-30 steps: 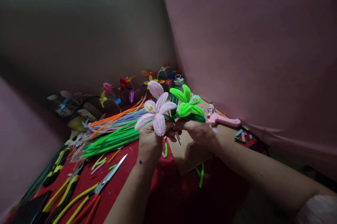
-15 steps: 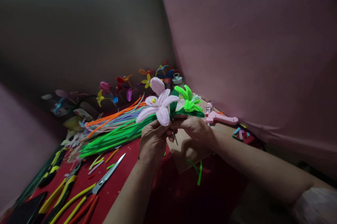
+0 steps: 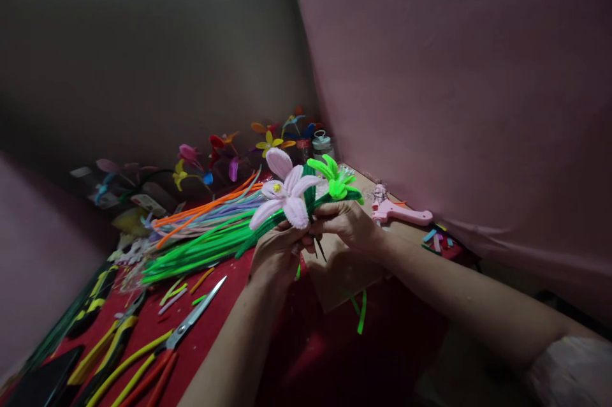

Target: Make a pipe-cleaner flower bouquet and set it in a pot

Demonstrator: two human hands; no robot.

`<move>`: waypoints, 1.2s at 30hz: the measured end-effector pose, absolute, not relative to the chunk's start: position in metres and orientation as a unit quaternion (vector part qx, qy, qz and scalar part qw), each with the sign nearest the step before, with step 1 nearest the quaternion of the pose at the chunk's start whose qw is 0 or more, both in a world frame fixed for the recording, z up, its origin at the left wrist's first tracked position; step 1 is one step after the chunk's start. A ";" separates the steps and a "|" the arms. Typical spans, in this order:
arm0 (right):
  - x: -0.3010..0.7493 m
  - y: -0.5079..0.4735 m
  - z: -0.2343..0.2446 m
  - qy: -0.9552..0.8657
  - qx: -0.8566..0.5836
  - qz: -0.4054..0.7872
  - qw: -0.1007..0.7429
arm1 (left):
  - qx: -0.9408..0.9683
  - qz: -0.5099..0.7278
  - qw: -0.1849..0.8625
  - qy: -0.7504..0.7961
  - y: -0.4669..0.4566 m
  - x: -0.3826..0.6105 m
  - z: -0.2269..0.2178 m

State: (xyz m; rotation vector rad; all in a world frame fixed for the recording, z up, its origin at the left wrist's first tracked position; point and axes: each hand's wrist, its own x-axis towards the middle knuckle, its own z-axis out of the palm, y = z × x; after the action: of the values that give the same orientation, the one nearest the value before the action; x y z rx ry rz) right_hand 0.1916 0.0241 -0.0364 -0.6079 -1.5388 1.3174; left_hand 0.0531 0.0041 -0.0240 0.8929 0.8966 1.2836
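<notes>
Slightly closer to the pink bloom than half a second ago, the bright-green fuzzy chenille flower with pale stamens (image 3: 338, 184) has shifted leftward with my right hand (image 3: 347, 222). Beside it, the pale-pink chenille flower with a yellow centre (image 3: 287, 196) rises above my left hand (image 3: 277, 251), and dark-green fuzzy leaves (image 3: 310, 187) stand between and beneath the two. Both my hands are closed, fingers and thumbs pinching around the dark, thin stems (image 3: 321, 247), whose ends poke out below; I cannot tell which fingers bear on which stem. I hold everything in the air over the red-cloth-covered bench (image 3: 310, 343) and the flat brown board (image 3: 335, 279).

As I judge it, the shaping is done: petals are formed, centres are in and leaves are with the blooms. Grouping seems under way, since the stem ends look separate and I see no wrapping on them; securing them appears left. The yellow-and-orange-handled metal scissors (image 3: 179, 333) and pink plastic glue gun (image 3: 404, 212) lie untouched.
</notes>
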 end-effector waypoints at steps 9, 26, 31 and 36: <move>0.194 0.028 -0.043 -0.676 -0.237 0.495 0.491 | 0.392 0.519 0.653 0.388 0.010 0.046 -0.033; 0.191 0.030 -0.048 -0.682 -0.255 0.506 0.461 | 0.408 0.484 0.643 0.432 0.015 0.041 -0.032; 0.191 0.027 -0.044 -0.677 -0.278 0.513 0.448 | 0.476 0.507 0.595 0.402 0.014 0.040 -0.031; 0.194 0.024 -0.037 -0.675 -0.286 0.519 0.439 | 0.548 0.521 0.521 0.396 0.012 0.040 -0.031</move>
State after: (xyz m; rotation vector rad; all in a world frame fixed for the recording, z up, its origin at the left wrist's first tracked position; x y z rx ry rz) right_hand 0.1938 0.0236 -0.0368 -0.7108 -1.6768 1.2905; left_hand 0.0401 0.0118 -0.0310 1.3139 0.9493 1.2483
